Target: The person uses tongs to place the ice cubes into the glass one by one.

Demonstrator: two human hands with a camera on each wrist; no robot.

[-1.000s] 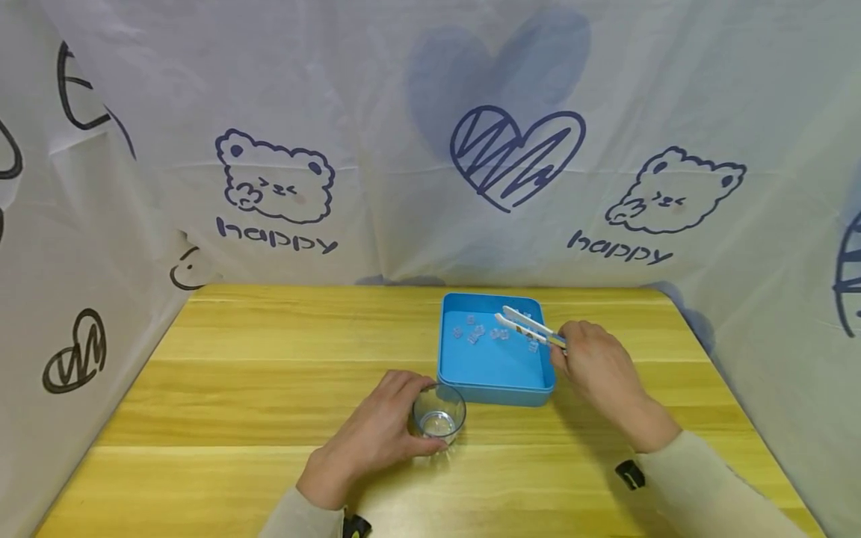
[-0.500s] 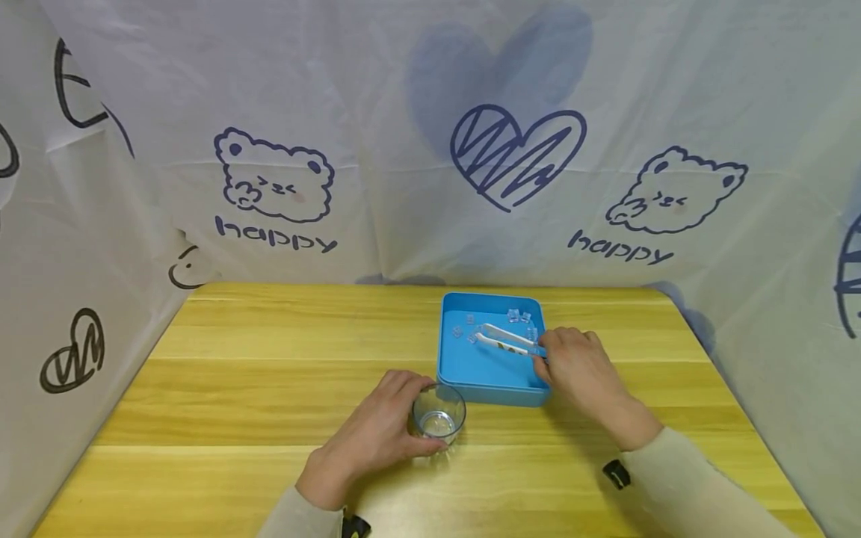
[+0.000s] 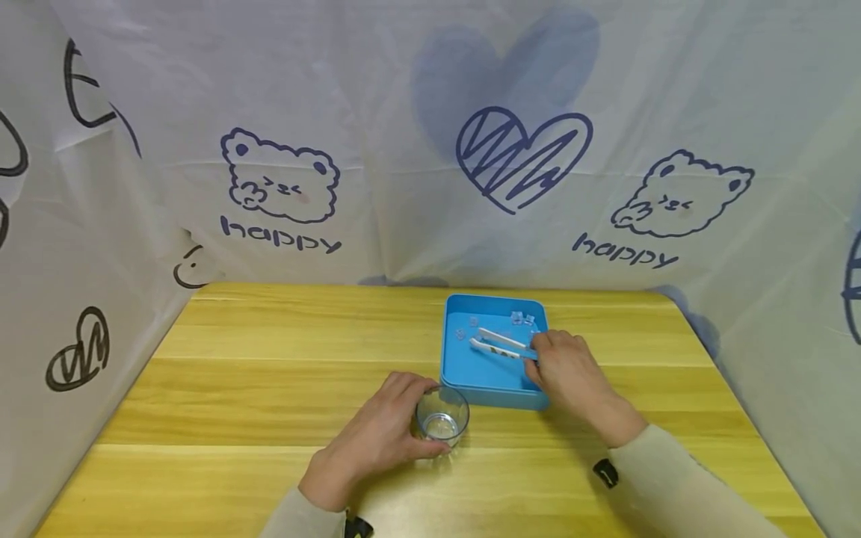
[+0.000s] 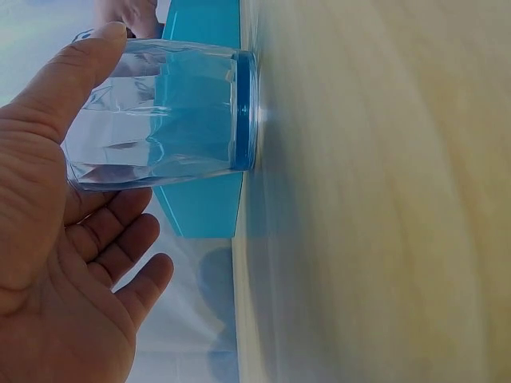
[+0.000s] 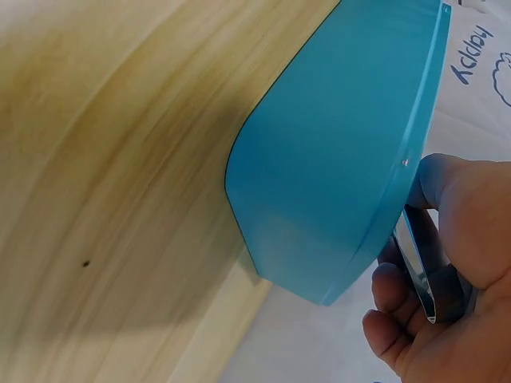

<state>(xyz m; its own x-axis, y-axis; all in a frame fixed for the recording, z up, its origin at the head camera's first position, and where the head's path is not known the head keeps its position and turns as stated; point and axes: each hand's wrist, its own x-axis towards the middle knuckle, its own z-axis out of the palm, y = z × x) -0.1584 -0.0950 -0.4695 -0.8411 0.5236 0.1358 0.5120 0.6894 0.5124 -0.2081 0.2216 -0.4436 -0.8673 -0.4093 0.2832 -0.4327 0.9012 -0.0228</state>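
Note:
My left hand (image 3: 380, 433) holds a clear drinking glass (image 3: 440, 424) between thumb and fingers. In the left wrist view the glass (image 4: 188, 116) stands on the table, my thumb on one side of its rim. Tongs with white arms (image 3: 501, 350) are gripped in my right hand (image 3: 575, 377), over the right wall of a shallow blue tray (image 3: 494, 398). Their tips are low inside the tray and spread apart; whether a cube lies between them, I cannot tell. Several small clear cubes (image 3: 516, 317) lie in the tray. In the right wrist view, the tongs' metal bend (image 5: 423, 275) shows in my palm.
The wooden table (image 3: 255, 373) carries the tray at its back, right of the middle, and the glass just in front of the tray's near left corner. Behind the table hangs a white cloth (image 3: 390, 149) with drawn bears and hearts; another stretch of cloth lines the left side.
My right hand has moved left and slightly toward me, bringing the tongs from above the back right of the tray down to its left part. My left hand keeps still on the glass.

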